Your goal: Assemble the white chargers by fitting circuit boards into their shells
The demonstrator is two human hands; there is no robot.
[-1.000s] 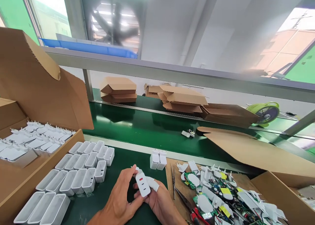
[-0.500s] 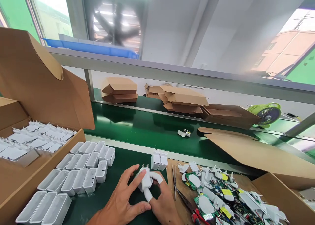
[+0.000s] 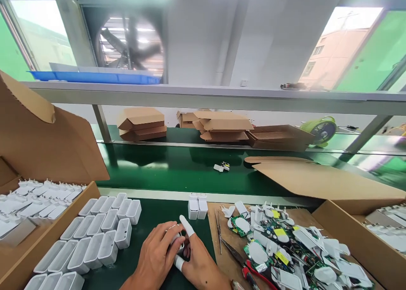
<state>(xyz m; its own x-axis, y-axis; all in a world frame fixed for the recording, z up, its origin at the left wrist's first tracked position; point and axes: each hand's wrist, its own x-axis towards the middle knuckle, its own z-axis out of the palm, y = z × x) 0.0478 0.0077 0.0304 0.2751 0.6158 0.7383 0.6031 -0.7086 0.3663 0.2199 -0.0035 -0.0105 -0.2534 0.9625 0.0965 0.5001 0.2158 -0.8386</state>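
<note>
The left hand (image 3: 155,252) and the right hand (image 3: 200,262) close together around a small white piece (image 3: 178,241), mostly hidden by fingers, perhaps a plug housing. It sits just above the green mat (image 3: 144,214), between rows of open white casings (image 3: 92,250) and a heap of circuit boards (image 3: 279,239).

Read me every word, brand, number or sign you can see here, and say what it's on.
No text is readable.
Pale label on a green circuit board: too small to read.
White piece between left hand and right hand: mostly covered, nothing legible.
</note>
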